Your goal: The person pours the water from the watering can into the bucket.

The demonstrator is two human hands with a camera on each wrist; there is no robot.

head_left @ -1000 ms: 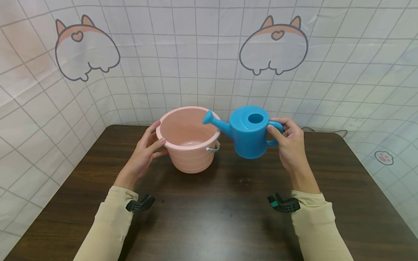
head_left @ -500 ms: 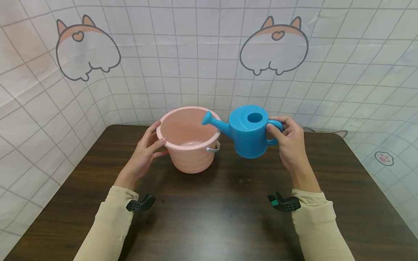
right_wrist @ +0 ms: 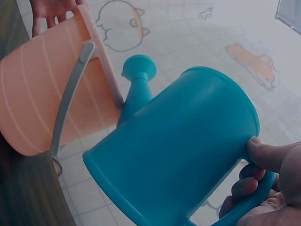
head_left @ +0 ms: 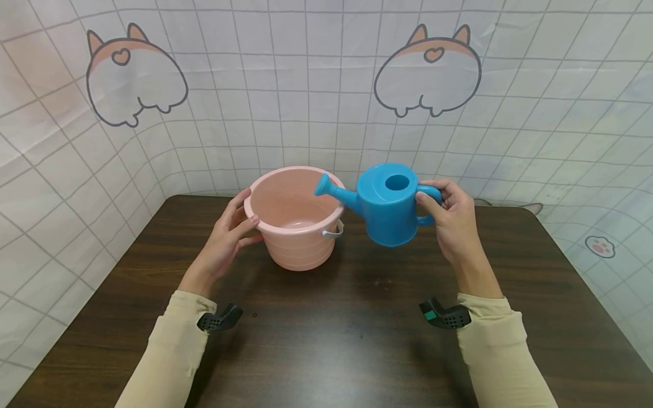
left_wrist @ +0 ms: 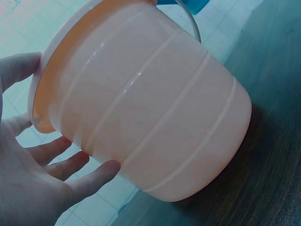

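Note:
A pink bucket (head_left: 298,243) stands upright on the table, its mouth facing up. My left hand (head_left: 224,241) holds it at the left side, with the thumb on the rim and fingers spread along the outer wall, as the left wrist view also shows. My right hand (head_left: 451,221) grips the handle of a blue watering can (head_left: 390,212), thumb on top and fingers curled round the handle. Held in the air right of the bucket, the can has its spout (head_left: 339,195) reaching over the bucket's right rim. No water shows at the spout's end.
The bucket's grey handle (right_wrist: 70,99) hangs down on its right side. Dark wood tabletop (head_left: 326,340) extends in front. Behind and at the sides hangs a white grid-patterned cloth (head_left: 285,73) with cartoon corgi prints. A black wrist device (head_left: 219,318) sits at each sleeve cuff.
The watering can has shifted very slightly left and up with my right hand. My left hand and the bucket have stayed where they were.

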